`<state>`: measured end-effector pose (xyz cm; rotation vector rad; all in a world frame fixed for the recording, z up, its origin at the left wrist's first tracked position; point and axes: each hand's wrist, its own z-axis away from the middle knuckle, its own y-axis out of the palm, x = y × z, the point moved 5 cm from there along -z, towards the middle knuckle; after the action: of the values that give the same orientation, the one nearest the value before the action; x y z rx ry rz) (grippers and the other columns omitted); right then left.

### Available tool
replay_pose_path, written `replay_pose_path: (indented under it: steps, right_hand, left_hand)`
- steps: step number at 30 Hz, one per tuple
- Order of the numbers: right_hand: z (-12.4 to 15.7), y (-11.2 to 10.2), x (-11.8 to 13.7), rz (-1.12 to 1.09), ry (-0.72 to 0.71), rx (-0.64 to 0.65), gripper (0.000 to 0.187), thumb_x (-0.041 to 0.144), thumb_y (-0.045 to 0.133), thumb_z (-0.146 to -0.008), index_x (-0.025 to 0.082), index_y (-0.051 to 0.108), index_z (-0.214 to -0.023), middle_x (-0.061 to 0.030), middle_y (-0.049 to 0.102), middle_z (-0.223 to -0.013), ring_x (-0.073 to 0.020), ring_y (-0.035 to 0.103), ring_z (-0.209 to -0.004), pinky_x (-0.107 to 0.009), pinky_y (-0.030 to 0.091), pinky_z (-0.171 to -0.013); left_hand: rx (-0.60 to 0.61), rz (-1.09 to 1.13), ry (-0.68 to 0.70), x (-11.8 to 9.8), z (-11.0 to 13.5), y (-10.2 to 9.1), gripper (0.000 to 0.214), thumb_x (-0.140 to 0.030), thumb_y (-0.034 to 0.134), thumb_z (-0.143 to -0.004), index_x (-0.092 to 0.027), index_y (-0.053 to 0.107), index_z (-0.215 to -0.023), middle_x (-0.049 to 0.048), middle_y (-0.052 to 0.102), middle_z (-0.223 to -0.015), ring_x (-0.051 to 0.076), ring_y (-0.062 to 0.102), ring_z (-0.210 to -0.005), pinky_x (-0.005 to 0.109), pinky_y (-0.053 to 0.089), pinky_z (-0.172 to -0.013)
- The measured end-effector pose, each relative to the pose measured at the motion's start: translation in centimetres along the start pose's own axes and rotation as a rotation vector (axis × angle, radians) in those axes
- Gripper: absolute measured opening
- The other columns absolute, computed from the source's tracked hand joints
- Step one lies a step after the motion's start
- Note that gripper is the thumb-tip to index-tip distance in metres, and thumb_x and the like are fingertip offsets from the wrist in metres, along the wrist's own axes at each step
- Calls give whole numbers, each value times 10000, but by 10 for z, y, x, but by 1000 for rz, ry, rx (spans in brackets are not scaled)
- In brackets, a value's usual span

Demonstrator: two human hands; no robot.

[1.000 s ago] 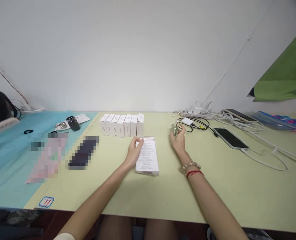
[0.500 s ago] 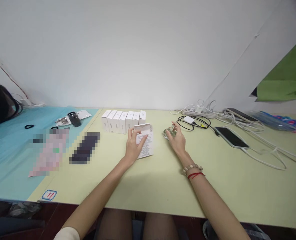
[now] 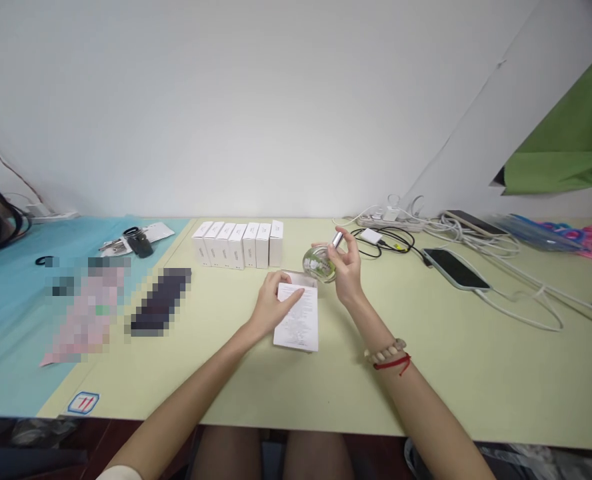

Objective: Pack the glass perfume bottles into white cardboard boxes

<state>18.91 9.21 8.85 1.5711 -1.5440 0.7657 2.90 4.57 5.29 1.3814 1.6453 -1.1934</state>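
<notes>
A small white printed box with its top flap up is gripped by my left hand, thumb on the front and fingers at the left side. My right hand pinches the silver neck of a round, clear glass perfume bottle with green showing inside. The bottle is tilted and held just above the box's upper right, by its raised flap. Behind my left hand a row of several white boxes stands upright on the table.
To the right lie a phone, a coiled black cable with a white adapter and white cords. At left, a dark jar rests on a blue cloth, near a blurred dark slab. A wall rises behind.
The perfume bottle has been lifted off the table and brought left to the box by my right hand. My left hand has drawn the box nearer and tipped it toward me.
</notes>
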Motion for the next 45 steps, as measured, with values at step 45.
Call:
replay_pose_path:
  steps: [45]
  right_hand:
    - [43, 27, 29, 774, -826, 19, 281, 134, 558, -691, 255, 616, -937, -61, 553, -1043, -214, 548, -934, -365, 444, -748]
  left_hand:
    - [-223, -318, 667, 8, 0, -16, 477, -352, 635, -739, -240, 306, -1067, 15, 456, -924, 111, 535, -782, 219, 453, -587]
